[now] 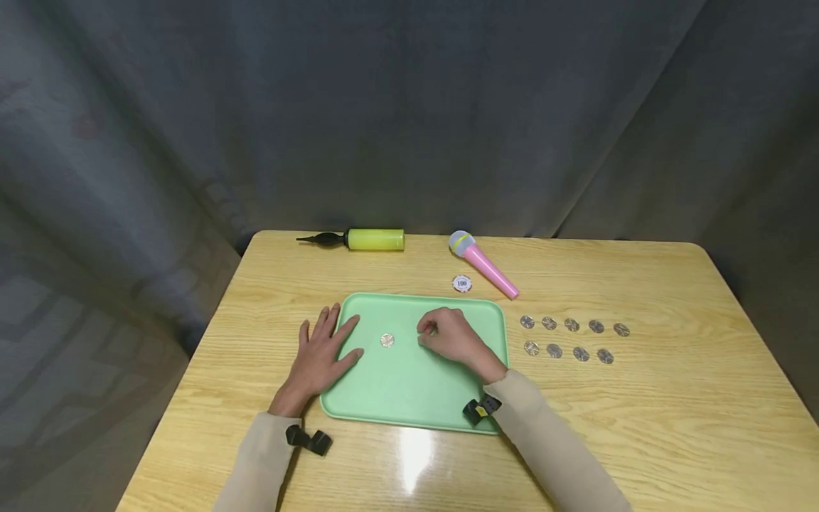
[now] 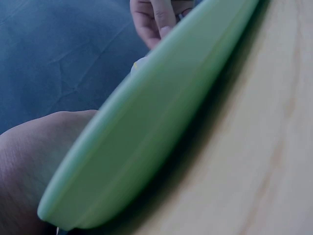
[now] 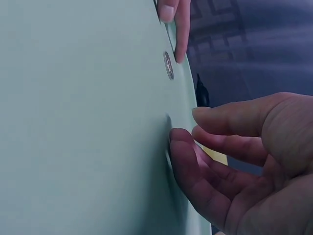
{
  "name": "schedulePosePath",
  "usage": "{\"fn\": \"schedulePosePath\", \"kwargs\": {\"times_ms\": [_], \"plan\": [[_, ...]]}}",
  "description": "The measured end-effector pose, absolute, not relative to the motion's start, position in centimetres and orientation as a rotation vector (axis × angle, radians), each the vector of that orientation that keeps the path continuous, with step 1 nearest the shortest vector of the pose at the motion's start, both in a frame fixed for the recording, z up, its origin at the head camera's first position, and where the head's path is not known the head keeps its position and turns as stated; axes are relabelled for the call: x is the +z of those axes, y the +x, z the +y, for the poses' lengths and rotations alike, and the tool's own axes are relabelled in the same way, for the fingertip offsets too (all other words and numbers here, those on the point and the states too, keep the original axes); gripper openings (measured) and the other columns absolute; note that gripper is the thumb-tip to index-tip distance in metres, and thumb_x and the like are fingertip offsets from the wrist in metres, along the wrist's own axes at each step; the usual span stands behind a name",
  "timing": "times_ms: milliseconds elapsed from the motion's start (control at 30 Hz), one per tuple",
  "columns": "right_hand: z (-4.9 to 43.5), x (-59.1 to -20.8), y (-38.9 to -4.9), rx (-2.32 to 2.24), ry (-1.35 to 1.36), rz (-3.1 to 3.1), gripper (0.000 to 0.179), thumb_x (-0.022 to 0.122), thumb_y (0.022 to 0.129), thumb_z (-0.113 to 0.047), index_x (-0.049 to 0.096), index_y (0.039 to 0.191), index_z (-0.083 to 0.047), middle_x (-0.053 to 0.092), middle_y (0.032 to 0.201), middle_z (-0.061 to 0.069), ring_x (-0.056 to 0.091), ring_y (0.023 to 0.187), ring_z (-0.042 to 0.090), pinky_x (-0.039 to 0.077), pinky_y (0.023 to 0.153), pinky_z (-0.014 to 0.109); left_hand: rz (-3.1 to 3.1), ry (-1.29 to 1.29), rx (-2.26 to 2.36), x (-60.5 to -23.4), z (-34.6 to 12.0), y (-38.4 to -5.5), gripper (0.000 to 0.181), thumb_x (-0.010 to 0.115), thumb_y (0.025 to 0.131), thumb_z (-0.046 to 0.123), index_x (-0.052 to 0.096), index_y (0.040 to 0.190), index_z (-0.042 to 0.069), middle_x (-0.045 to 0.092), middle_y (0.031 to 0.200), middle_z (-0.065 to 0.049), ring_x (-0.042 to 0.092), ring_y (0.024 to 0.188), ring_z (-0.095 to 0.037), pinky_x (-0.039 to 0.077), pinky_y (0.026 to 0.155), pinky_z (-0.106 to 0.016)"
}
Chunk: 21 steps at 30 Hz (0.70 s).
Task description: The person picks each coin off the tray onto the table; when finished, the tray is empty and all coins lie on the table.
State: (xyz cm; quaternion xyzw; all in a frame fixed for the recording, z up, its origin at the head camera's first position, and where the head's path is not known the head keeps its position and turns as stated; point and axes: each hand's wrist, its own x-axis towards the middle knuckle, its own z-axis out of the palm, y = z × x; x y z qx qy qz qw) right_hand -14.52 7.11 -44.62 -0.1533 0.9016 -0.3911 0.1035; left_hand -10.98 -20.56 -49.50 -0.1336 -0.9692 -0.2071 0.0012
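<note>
My left hand (image 1: pixel 318 359) rests with spread fingers over the left rim of a light green tray (image 1: pixel 409 398), its thumb and index finger reaching inside. A round silvery coin (image 1: pixel 387 340) lies flat on the tray, between my two hands. My right hand (image 1: pixel 453 338) is low over the tray, right of that coin, with bent fingers. In the right wrist view, a gap shows between the fingertips (image 3: pixel 180 136) there. A thin shiny edge (image 3: pixel 168 159) shows beside the lower fingertip against the tray, perhaps another coin, mostly hidden. The first coin (image 3: pixel 168 65) shows beyond.
Two rows of silvery coins (image 1: pixel 571 325) lie on the wooden table (image 1: pixel 691 398) right of the tray. Behind the tray are a white poker chip (image 1: pixel 462 284) marked 100, a pink toy microphone (image 1: pixel 489 270) and a yellow-green balloon pump (image 1: pixel 376 240). A dark curtain (image 1: pixel 409 121) hangs behind.
</note>
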Motion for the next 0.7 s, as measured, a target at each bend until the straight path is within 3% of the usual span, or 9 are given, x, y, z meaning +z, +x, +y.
{"fn": "schedulePosePath", "kwargs": {"times_ms": [433, 700], "plan": [[3.7, -44.8, -15.0, -1.138, -0.508, 2.675, 0.012, 0.077, 0.08, -0.002, 0.077, 0.092, -0.002, 0.074, 0.087, 0.009, 0.064, 0.082, 0.016, 0.053, 0.076, 0.029, -3.069, -0.416, -0.663, -49.2, -20.7, -11.1, 0.066, 0.057, 0.096, 0.045, 0.041, 0.154, 0.019, 0.021, 0.167, -0.021, 0.015, 0.156, -0.043, 0.007, 0.118, -0.071], [1.7, -44.9, -14.7, -1.075, -0.572, 2.694, 0.017, 0.08, 0.082, -0.01, 0.077, 0.097, -0.002, 0.073, 0.092, 0.01, 0.063, 0.086, 0.018, 0.053, 0.081, 0.034, -3.063, -0.423, -0.647, -49.2, -20.7, -11.0, 0.065, 0.058, 0.096, 0.045, 0.042, 0.154, 0.019, 0.021, 0.167, -0.021, 0.016, 0.156, -0.043, 0.008, 0.117, -0.072]]}}
